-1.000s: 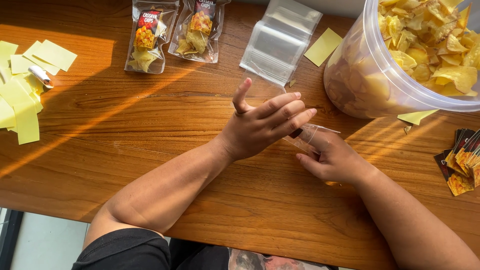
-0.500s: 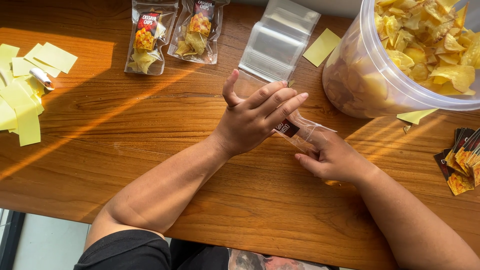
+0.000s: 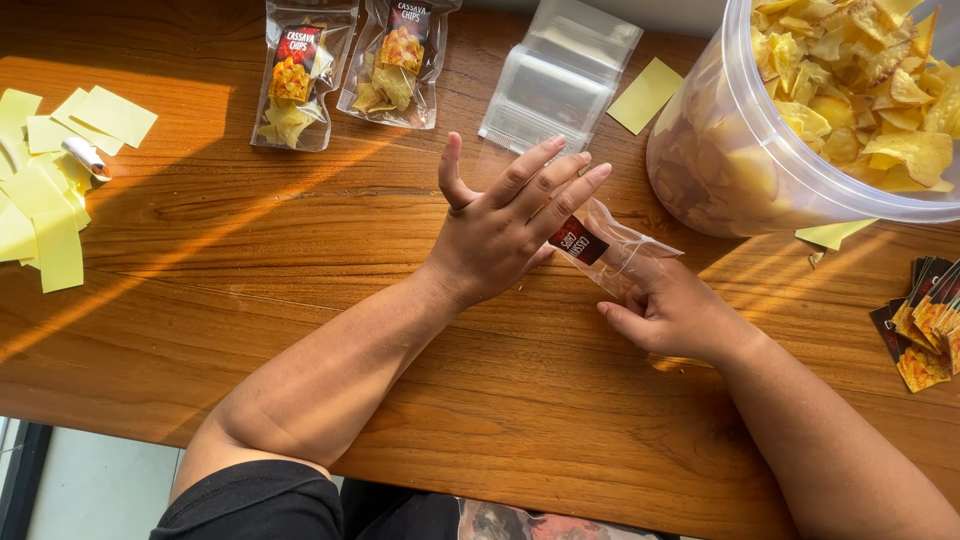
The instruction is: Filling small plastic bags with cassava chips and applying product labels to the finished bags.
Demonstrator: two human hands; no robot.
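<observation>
My right hand (image 3: 675, 315) pinches the near end of a clear plastic bag (image 3: 630, 258) that lies on the wooden table (image 3: 250, 270). A dark red label card (image 3: 578, 240) sits inside the bag near its mouth. My left hand (image 3: 500, 235) is flat with its fingers straight and spread. Its fingertips rest over the bag's open end, just left of the card, and it holds nothing.
A big clear tub (image 3: 720, 150) of yellow chips (image 3: 860, 70) stands at the right. Behind my hands lie a stack of empty clear bags (image 3: 555, 80) and two filled chip packets (image 3: 295, 80). Yellow paper slips (image 3: 45, 190) lie at far left, loose label cards (image 3: 925, 325) at far right.
My left hand has drawn back up and to the left, uncovering the red label card inside the bag. My right hand has kept its hold on the bag.
</observation>
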